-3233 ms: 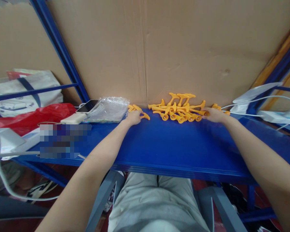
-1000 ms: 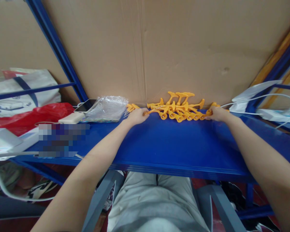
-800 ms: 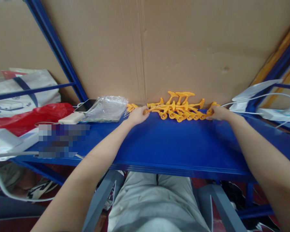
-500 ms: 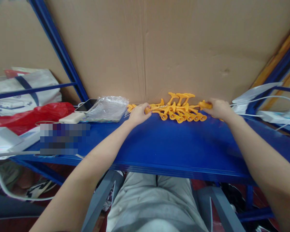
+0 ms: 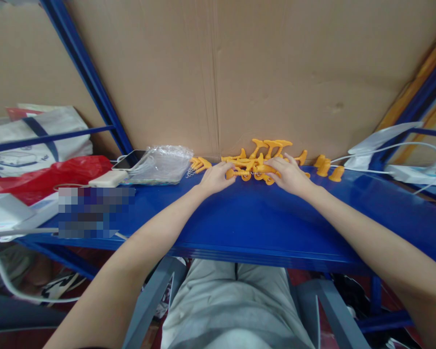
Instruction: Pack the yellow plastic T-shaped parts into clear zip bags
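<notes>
My left hand (image 5: 218, 177) is closed on an orange plastic part with a ribbed stem (image 5: 241, 173), which points right. Close by, my right hand (image 5: 289, 175) is closed on an orange plastic piece (image 5: 270, 168), its narrow end toward that stem. Something small and metallic shows between the two; I cannot tell if they touch. Behind and under the hands lies a pile of orange parts (image 5: 263, 145) with T-shaped ends, ribbed stems and flared cups, partly covered by my fingers. Left of my left hand are more orange pieces (image 5: 202, 164) beside small metal springs (image 5: 191, 170).
Several orange caps (image 5: 336, 173) stand on the blue table (image 5: 240, 218) to the right. A clear plastic bag (image 5: 163, 165), a phone (image 5: 130, 161) and a red bag (image 5: 58, 174) lie left. White cables (image 5: 370, 169) run at right. A cardboard wall (image 5: 276, 72) closes the back.
My right hand has moved left from the orange caps, bringing an orange piece to the front of the pile. My left hand has shifted slightly right, its part's stem now plainly visible.
</notes>
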